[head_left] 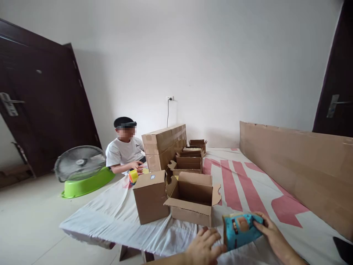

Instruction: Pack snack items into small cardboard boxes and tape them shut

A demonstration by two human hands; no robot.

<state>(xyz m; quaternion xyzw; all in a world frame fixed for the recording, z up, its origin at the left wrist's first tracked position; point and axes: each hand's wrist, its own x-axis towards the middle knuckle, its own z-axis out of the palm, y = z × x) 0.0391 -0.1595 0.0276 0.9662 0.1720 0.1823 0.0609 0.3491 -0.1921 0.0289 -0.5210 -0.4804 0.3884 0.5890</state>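
A blue snack packet (pixel 239 232) with a tan picture and dark lettering is in my right hand (pixel 268 230), gripped at its right end with the thumb across the front. My left hand (pixel 204 247) is open beside the packet's left edge, fingers stretched and slightly apart; I cannot tell whether the fingertips touch it. Just beyond both hands stands an open cardboard box (pixel 191 212), its flaps folded outward and a dark interior showing. A closed cardboard box (pixel 151 198) with a small white label adjoins it on the left.
More open boxes (pixel 189 165) run back in a row beside a wall of stacked cartons (pixel 161 141). Behind the cartons, a person (pixel 121 152) sits near a yellow-orange object (pixel 133 176). A cardboard panel (pixel 292 162) edges the cloth-covered table (pixel 93 217). A fan (pixel 79 162) lies left.
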